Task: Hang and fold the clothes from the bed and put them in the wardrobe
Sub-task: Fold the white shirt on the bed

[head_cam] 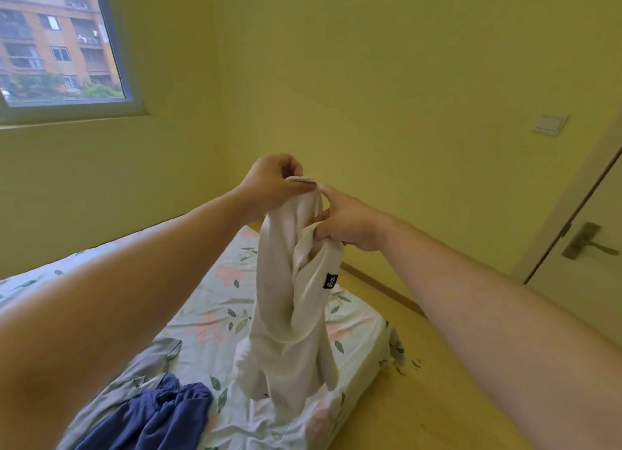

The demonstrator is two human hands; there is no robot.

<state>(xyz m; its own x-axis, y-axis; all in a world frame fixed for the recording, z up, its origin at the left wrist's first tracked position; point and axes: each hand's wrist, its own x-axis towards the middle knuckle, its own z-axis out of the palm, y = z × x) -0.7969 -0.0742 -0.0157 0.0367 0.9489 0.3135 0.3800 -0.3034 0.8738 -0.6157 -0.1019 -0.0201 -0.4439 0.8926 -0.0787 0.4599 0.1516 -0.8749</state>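
Gripping white garment (pixel 289 315) over bed (pixel 208 318): left hand (pixel 269 189) topmost, right hand (pixel 346 222) lower.

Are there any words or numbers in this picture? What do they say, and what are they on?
Black tag on the white garment: curly white writing, too small and blurred to read.
No other words or numbers show: none on the light switch, the bed sheet or the blue clothes.
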